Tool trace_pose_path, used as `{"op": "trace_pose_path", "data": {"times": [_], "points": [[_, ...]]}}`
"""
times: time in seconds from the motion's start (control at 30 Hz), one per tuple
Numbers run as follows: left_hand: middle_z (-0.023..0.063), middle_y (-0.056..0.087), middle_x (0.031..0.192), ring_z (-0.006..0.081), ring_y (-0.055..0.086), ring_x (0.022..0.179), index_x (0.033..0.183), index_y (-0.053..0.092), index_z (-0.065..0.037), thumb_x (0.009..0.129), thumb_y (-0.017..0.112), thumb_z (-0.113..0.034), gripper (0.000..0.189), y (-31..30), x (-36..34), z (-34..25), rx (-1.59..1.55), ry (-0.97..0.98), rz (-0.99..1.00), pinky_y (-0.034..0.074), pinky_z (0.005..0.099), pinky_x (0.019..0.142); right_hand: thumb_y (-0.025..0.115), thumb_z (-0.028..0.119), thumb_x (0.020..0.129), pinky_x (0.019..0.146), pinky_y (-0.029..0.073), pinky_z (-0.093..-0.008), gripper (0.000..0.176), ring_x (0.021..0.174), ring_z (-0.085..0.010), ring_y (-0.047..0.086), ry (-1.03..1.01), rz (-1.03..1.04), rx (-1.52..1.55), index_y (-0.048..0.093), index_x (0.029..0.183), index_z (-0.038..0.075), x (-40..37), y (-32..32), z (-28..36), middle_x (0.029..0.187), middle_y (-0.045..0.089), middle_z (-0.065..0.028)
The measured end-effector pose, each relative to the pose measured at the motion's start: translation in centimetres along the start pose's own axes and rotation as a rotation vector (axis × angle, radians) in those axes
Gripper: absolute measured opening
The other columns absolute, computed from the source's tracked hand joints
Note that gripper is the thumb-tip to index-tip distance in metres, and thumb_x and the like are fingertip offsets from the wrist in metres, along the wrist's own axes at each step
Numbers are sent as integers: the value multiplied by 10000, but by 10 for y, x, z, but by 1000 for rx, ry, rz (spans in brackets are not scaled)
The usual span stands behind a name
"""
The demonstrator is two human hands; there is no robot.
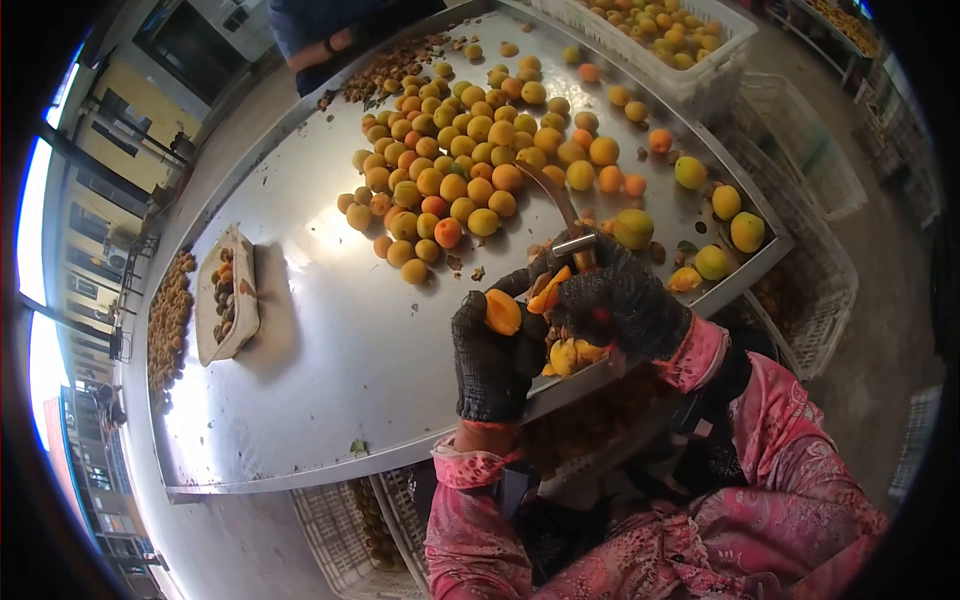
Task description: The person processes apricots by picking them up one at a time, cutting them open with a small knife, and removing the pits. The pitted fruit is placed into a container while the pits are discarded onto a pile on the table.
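Both my hands wear dark gloves and are close together over the near edge of the metal table (pixel 330 390). My left hand (pixel 492 355) is closed round an orange apricot half (pixel 503 312), its cut face showing. In my right hand (pixel 625 295) are a curved knife (pixel 550 187), its blade pointing up and away, and another cut apricot piece (pixel 548 292). Just below the hands lie yellow-orange apricot pieces (pixel 572 356). A large pile of whole apricots (pixel 455 150) covers the table's middle beyond my hands.
A white tray (pixel 228 295) with dark and orange bits stands at left, beside a heap of pits (pixel 170 320). Another person's arm (pixel 325 45) is at the far edge. A white crate of apricots (pixel 700 70) stands at back right; more crates (pixel 345 535) are below the table.
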State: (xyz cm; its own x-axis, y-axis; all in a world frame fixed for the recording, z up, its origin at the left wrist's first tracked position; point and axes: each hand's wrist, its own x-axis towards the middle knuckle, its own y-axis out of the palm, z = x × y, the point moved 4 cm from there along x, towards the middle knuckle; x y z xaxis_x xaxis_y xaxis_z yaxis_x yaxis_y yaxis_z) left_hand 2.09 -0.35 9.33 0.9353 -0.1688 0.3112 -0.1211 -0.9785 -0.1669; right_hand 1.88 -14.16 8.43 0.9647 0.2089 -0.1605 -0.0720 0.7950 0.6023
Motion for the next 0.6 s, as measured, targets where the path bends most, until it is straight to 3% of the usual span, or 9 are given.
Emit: {"op": "trace_pose_path", "data": {"times": [0.1, 0.17, 0.23, 0.27, 0.3, 0.43, 0.5, 0.57, 0.6], "points": [[77, 593, 795, 119, 544, 596, 1079, 536, 16, 866, 476, -262, 355, -12, -11, -6, 304, -122, 67, 438, 230, 544, 637, 16, 732, 578, 516, -234, 341, 750, -149, 614, -35, 59, -7, 514, 1047, 55, -9, 2, 11, 928, 603, -89], [58, 572, 740, 111, 541, 608, 1117, 517, 35, 847, 519, -193, 354, -11, -30, -12, -292, -560, 314, 428, 233, 542, 635, 20, 736, 486, 480, -200, 313, 649, -127, 599, -67, 52, -30, 522, 1026, 61, -15, 4, 17, 922, 602, -87], [67, 589, 768, 108, 558, 649, 1127, 528, 29, 825, 560, -163, 360, -12, -50, -16, -306, -546, 293, 451, 250, 595, 659, 47, 738, 451, 443, -195, 302, 570, -101, 558, -77, 50, -54, 540, 1016, 52, -21, 8, 22, 825, 600, -71], [67, 601, 792, 99, 561, 679, 1120, 542, 17, 821, 570, -172, 355, -13, -56, -20, -47, -399, 354, 455, 249, 625, 682, 73, 740, 416, 405, -190, 296, 491, -74, 517, -81, 45, -75, 557, 1007, 43, -24, 11, 24, 728, 599, -55], [67, 613, 816, 90, 564, 710, 1112, 555, 6, 817, 580, -181, 350, -14, -61, -25, 210, -249, 408, 459, 249, 656, 682, 73, 740, 416, 405, -190, 296, 491, -74, 517, -86, 52, -78, 557, 1007, 43, -25, 12, 25, 728, 599, -55], [75, 634, 872, 70, 558, 779, 1144, 547, -11, 823, 595, -163, 359, -25, -73, -20, 377, -245, 449, 454, 235, 687, 697, 44, 720, 456, 447, -197, 336, 560, -91, 554, -93, 112, -176, 549, 1021, 50, -29, 16, 22, 843, 604, -58], [79, 633, 846, 73, 562, 739, 1171, 525, -13, 850, 565, -183, 366, -28, -74, -16, 215, -244, 272, 452, 229, 653, 694, 33, 710, 502, 480, -202, 354, 630, -109, 581, -85, 132, -223, 537, 1027, 53, -28, 19, 17, 928, 595, -66], [82, 633, 820, 76, 566, 698, 1198, 502, -15, 876, 535, -204, 374, -22, -63, -25, 32, -219, 127, 449, 223, 619, 701, 26, 713, 682, 507, -245, 376, 807, -121, 584, -231, 167, -133, 538, 1051, 50, -26, 18, 8, 974, 584, -50], [82, 624, 823, 79, 555, 647, 1215, 481, -15, 900, 491, -232, 382, -18, -56, -36, -96, -268, 44, 440, 217, 584, 689, 62, 753, 626, 485, -212, 310, 722, -72, 572, -288, 147, -228, 560, 1035, 76, -21, 17, 2, 880, 609, -30]]}}
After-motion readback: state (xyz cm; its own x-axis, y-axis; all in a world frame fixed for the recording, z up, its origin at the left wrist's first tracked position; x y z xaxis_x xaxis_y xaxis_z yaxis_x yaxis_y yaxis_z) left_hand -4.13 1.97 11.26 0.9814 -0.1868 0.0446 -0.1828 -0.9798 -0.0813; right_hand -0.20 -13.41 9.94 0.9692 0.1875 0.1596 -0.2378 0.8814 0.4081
